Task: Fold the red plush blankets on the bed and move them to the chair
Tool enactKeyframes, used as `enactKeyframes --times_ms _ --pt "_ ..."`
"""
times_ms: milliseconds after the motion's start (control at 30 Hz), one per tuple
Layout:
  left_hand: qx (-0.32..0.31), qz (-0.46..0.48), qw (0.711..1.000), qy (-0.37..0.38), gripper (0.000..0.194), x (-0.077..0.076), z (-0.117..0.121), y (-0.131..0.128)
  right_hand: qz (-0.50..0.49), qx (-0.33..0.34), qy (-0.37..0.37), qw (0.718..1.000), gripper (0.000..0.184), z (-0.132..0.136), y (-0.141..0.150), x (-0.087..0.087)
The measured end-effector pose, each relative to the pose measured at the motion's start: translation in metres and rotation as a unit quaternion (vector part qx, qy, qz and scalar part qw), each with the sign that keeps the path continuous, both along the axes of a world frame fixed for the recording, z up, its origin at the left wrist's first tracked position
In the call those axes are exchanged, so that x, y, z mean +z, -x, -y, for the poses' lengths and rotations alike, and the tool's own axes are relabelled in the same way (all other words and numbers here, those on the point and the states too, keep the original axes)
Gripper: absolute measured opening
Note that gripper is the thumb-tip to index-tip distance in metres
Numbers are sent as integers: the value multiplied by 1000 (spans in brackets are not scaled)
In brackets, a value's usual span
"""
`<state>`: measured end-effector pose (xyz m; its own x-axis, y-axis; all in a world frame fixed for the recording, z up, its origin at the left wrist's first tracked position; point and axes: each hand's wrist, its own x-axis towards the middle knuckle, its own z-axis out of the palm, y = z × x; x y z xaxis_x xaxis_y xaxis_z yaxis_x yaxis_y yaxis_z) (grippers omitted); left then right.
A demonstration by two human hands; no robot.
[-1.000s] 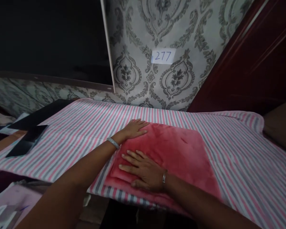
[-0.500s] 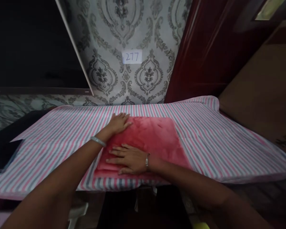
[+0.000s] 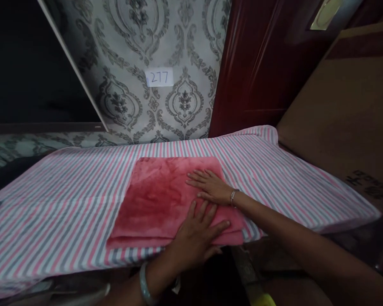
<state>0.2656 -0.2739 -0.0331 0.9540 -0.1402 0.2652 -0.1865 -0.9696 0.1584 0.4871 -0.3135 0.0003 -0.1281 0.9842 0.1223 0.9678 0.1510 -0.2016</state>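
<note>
A folded, plush red-pink blanket point(image 3: 153, 191) lies flat on a striped cloth point(image 3: 73, 199) in pink, grey and white. My left hand point(image 3: 198, 231), with a pale bangle at the wrist, rests at the blanket's near right part, its fingers spread. Farther back, on the blanket's right side, my right hand point(image 3: 212, 187) lies flat with its fingers stretched to the left; a thin metal bracelet is on that wrist. Neither hand grips anything. A folded layer shows along the blanket's near edge.
The striped cloth covers a long table against a patterned wall point(image 3: 185, 114). A paper marked 277 point(image 3: 159, 77) is stuck there. At left is a dark screen point(image 3: 35, 63); at right stand a dark red door point(image 3: 258, 63) and a cardboard box point(image 3: 344, 110).
Both hands have moved from the blanket's left part to its right part. My left hand has come nearer, my right has gone farther back. The view has shifted rightward.
</note>
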Motion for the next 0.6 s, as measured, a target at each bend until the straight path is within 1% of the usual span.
enactKeyframes --times_ms 67,167,267,367,467,533,600 --pt "8 -3 1000 2 82 -6 0 2 16 -24 8 1000 63 -13 -16 -6" --pt "5 -8 1000 -1 79 -8 -3 2 20 -70 0 997 67 -33 -42 -10" --pt "5 -9 1000 -6 76 -8 -3 2 -13 -136 9 991 66 -49 -70 -18" --pt "5 2 1000 -12 73 -10 -2 2 -64 -205 29 976 65 -58 -95 -29" --pt "0 8 1000 -14 73 -13 -1 3 -88 -239 43 966 63 -61 -108 -40" --pt "-1 13 1000 -16 73 -14 -2 3 -89 -243 45 965 61 -61 -111 -43" --pt "0 20 1000 -20 72 -14 -2 4 -82 -242 42 966 61 -61 -110 -44"
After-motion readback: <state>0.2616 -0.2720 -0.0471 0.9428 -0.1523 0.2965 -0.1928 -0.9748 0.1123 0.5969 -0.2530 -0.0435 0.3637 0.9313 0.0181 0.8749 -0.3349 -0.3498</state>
